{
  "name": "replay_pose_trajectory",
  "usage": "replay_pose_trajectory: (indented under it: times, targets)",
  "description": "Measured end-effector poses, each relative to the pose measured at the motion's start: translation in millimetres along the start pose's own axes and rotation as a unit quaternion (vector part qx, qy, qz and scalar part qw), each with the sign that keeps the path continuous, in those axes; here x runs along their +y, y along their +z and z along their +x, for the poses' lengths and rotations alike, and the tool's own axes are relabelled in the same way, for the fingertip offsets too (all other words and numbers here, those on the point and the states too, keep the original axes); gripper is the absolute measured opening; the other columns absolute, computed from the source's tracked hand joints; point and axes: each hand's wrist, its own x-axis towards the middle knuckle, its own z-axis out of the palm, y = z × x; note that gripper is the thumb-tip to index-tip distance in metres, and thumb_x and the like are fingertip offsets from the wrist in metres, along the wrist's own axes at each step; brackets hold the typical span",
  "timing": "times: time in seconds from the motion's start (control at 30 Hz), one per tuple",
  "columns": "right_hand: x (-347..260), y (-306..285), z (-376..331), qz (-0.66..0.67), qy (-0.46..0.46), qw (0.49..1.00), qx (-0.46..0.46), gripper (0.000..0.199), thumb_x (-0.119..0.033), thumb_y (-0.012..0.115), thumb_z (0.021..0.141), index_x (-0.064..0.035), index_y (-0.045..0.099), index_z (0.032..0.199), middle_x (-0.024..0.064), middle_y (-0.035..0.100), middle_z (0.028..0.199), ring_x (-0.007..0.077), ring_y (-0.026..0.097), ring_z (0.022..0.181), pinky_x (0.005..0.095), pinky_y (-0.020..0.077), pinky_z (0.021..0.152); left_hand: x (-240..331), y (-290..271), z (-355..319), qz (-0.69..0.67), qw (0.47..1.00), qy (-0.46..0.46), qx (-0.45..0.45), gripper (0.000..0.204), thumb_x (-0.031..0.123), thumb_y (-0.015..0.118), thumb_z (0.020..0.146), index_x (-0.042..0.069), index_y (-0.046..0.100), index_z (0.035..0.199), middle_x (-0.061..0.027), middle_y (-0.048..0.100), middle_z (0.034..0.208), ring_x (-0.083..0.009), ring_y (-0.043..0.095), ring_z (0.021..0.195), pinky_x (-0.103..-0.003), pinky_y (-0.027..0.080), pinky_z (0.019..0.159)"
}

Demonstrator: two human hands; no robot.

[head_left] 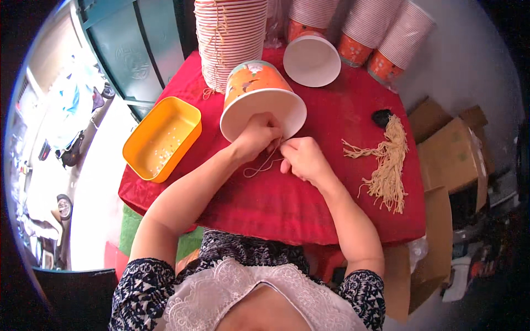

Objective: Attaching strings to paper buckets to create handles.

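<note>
An orange patterned paper bucket (256, 80) lies on its side on the red-covered table, its white opening towards me. My left hand (260, 133) is in front of that opening, fingers closed at the lower right of the rim. Beside it my right hand (306, 160) is curled shut, thumb and forefinger pinching a thin pale string (269, 164). The string runs between both hands at the rim, and a loose loop hangs over the cloth. My fingers partly hide where string and rim meet.
A yellow tray (186, 144) with small white bits stands left. A tall stack of paper buckets (232, 41) rises behind, with a single bucket (312, 62) and more wrapped stacks (371, 25). A bundle of cut strings (391, 165) lies right; cardboard boxes (450, 160) sit beyond the table.
</note>
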Motion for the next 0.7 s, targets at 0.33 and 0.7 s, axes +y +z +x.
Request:
replay_pose_trajectory:
  times: [0.33, 0.7]
  targets:
    - [22, -1, 3, -0.206, -0.173, 0.937, 0.223, 0.015, -0.014, 0.059, 0.084, -0.0011, 0.066, 0.083, 0.0199, 0.067, 0.076, 0.0362, 0.067, 0.070, 0.0476, 0.0523, 0.063, -1, -8, 1, -0.016, 0.999, -0.017, -0.041, 0.003, -0.003, 0.058, 0.079, -0.003, 0.055, 0.081, -0.0098, 0.055, 0.065, -0.0143, 0.050, 0.050, -0.026, 0.036, 0.041]
    - [30, 6, 13, -0.194, -0.319, 0.872, 0.317, 0.007, -0.003, 0.063, 0.084, -0.0022, 0.063, 0.090, 0.0148, 0.063, 0.081, 0.0356, 0.063, 0.071, 0.0427, 0.0504, 0.061, 4, -8, -1, 0.007, 0.997, -0.009, -0.082, 0.003, -0.003, 0.058, 0.079, -0.003, 0.057, 0.082, -0.0080, 0.054, 0.064, -0.0126, 0.047, 0.048, -0.025, 0.035, 0.040]
